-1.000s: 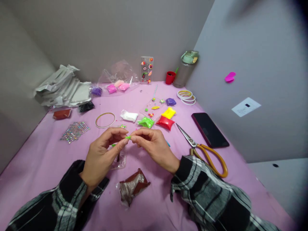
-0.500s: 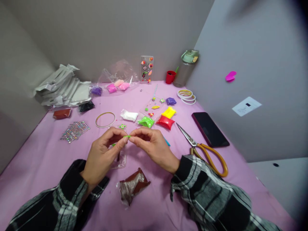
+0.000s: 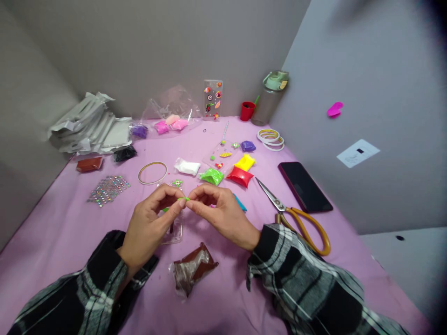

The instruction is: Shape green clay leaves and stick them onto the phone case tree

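Observation:
Between the fingertips of both hands is a small thin piece of green clay (image 3: 184,199). My left hand (image 3: 150,223) pinches one end of it between thumb and forefinger. The other end is pinched by my right hand (image 3: 223,211). Beneath my left hand lies a clear phone case (image 3: 177,236), partly hidden, with a flower, a green bit and a dark brown strip on it. A packet of brown clay (image 3: 195,267) rests on the cloth nearer to me. Just beyond my fingers are packets of green clay (image 3: 212,176), white clay (image 3: 187,167) and red clay (image 3: 240,177).
Large scissors (image 3: 293,218) and a phone (image 3: 305,187) lie at the right. Behind are a second decorated clear case (image 3: 225,153), tape rolls (image 3: 270,139), a red cup (image 3: 247,111) and a bottle (image 3: 270,100). Rhinestones (image 3: 109,190) and a bangle (image 3: 152,172) lie left.
Both hands stay nearly in place, still pinching the green clay. The right fingers have shifted slightly, showing a bit more of the blue packet behind the right hand.

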`<state>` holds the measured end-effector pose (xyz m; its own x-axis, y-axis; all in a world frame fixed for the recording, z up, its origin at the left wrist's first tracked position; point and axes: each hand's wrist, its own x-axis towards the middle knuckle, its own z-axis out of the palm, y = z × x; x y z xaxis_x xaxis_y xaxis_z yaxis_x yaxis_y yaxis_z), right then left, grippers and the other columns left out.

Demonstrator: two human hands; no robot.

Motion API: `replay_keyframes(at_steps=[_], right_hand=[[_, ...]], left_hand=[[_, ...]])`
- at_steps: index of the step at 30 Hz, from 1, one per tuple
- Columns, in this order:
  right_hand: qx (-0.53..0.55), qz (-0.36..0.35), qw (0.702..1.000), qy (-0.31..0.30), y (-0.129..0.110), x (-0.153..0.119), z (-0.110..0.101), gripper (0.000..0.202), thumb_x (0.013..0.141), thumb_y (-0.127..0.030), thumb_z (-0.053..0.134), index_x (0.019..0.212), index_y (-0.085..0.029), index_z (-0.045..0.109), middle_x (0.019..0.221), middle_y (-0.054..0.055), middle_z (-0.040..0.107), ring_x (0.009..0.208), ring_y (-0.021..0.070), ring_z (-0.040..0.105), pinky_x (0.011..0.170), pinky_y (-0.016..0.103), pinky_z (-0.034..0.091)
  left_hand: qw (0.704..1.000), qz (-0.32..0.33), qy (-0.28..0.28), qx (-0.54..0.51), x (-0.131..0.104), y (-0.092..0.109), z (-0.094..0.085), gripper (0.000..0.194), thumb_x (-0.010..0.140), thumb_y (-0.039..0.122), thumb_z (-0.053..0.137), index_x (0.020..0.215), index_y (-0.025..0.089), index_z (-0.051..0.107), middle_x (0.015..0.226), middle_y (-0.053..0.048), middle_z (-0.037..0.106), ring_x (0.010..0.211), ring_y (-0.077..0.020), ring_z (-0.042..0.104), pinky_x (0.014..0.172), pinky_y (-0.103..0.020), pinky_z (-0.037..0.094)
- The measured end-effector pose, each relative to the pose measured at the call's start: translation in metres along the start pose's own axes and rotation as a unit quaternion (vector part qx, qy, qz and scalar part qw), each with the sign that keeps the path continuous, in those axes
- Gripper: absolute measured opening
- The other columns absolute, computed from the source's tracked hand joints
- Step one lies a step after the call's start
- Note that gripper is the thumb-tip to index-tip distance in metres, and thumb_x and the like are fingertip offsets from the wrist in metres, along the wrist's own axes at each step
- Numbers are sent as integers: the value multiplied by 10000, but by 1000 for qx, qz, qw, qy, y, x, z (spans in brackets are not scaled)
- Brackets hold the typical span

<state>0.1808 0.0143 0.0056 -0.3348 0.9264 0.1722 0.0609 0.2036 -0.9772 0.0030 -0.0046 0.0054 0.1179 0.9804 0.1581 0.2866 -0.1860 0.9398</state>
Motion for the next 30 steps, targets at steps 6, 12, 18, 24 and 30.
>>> replay_keyframes(at_steps=[6, 12, 18, 24, 30], right_hand=[[-14, -2, 1000, 1, 0, 0, 0, 85, 867, -169, 657, 783, -181, 662, 746, -25, 639, 694, 111, 557, 645, 246, 426], [-9, -7, 1000, -1, 0, -1, 1, 50, 865, -204, 683, 821, -183, 673, 780, -17, 656, 699, 112, 553, 653, 252, 428], [-10, -12, 1000, -1, 1, 0, 0, 72, 868, -165, 654, 798, -184, 661, 752, -26, 640, 701, 110, 554, 656, 250, 426], [3, -7, 1000, -2, 2, -1, 1, 54, 860, -223, 691, 834, -182, 667, 782, -14, 655, 687, 110, 545, 641, 253, 423], [16, -7, 1000, 8, 1, -1, 1, 45, 857, -161, 653, 815, -177, 657, 762, -22, 638, 710, 112, 563, 665, 254, 434]], left_hand=[[1000, -3, -8, -4, -1, 1, 1, 80, 913, 319, 645, 914, 239, 642, 900, 0, 636, 867, -177, 626, 818, -291, 489], [1000, -7, -4, -4, 1, 2, 0, 86, 920, 307, 633, 871, 236, 632, 849, 19, 613, 818, -154, 601, 776, -262, 467], [1000, -7, -9, -17, -1, 3, -1, 79, 921, 313, 642, 891, 241, 634, 864, 24, 616, 827, -147, 595, 780, -255, 463], [1000, -15, -6, -23, -1, 0, 0, 96, 928, 317, 637, 873, 238, 636, 850, 23, 607, 809, -146, 580, 761, -261, 452], [999, -16, -7, -29, 0, 2, 1, 86, 923, 326, 649, 939, 242, 646, 919, 11, 634, 878, -158, 601, 817, -270, 463]])
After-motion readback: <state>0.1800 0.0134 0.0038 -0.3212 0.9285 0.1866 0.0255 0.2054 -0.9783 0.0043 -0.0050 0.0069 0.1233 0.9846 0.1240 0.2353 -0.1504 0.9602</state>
